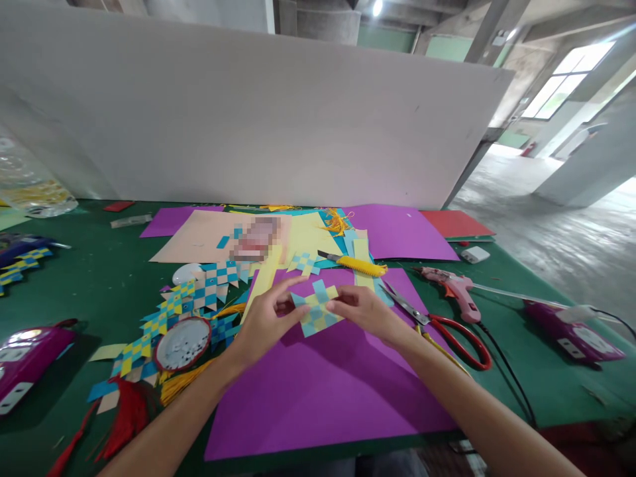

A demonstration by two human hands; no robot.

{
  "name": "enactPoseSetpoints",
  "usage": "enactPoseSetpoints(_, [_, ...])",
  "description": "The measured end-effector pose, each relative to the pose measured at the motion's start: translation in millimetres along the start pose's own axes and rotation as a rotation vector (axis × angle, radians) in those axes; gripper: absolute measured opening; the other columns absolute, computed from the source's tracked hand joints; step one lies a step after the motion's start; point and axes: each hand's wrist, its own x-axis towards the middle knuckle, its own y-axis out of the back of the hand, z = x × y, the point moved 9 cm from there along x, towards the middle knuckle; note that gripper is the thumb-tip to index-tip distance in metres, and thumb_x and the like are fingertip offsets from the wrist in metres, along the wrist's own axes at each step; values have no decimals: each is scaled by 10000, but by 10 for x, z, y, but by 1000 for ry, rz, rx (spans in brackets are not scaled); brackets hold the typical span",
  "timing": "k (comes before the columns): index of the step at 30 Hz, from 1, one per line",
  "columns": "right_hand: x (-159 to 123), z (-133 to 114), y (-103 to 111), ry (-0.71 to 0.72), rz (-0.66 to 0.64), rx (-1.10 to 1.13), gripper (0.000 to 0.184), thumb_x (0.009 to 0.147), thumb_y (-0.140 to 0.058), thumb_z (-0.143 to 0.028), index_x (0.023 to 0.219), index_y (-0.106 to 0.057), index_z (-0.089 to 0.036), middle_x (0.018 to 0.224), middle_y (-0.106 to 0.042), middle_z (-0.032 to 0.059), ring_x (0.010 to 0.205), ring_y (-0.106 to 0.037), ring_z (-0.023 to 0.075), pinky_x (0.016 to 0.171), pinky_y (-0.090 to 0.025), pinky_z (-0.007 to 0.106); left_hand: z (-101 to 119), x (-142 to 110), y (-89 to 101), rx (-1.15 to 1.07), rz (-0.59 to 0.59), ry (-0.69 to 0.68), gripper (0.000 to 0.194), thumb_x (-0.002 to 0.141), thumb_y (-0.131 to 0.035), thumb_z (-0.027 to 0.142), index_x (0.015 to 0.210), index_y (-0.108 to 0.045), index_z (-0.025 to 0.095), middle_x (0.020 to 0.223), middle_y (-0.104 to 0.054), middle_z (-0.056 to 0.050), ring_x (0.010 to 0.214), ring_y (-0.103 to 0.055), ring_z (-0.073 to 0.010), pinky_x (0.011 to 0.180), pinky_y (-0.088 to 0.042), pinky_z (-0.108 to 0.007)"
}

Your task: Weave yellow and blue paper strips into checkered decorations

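Between my two hands is a small woven paper piece [318, 313] in light blue and pale yellow checks, held above a purple sheet [318, 404]. My left hand [273, 311] pinches its left edge between thumb and fingers. On the other side, my right hand [360, 308] grips the right edge near a yellow strip end. Just beyond lies another light blue and yellow woven piece [304, 262]. A yellow utility knife [362, 266] rests behind my right hand, and red-handled scissors [437, 324] lie to its right.
At left, woven paper fish [171, 301] surround a round dish of small black-and-white bits [183, 343], beside a red tassel [130, 411]. A pink glue gun [454, 288] with its cord and a purple power strip [571, 331] are at right. A white board [258, 119] stands behind.
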Motion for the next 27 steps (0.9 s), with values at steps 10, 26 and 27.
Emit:
enactPoseSetpoints(10, [-34,171,258,-32,202,183,225,778,-630,-368,708,-652,-155,662,-643,19,557,-508,104,524,-378,240,52,-4,66,40,78,-38,464,743,-694,310,1196,-629,239,555,-421,60,502,-378,-123,503,-343,-215])
enactPoseSetpoints(26, [-62,-41,197,172,189,61,261,858,-547,-400,971,-638,-184,816,-637,35,754,-581,154,684,-459,289,-3,-12,-140,43,-126,-47,590,760,-689,304,1322,-515,256,643,-572,25,603,-555,-163,601,-475,-254])
enactPoseSetpoints(27, [-66,-52,132,157,140,52,229,840,-572,-394,875,-643,-179,757,-614,17,699,-559,140,631,-438,267,-2,-14,-147,65,-133,-52,582,766,-684,304,1321,-515,259,638,-563,30,601,-549,-157,603,-476,-251])
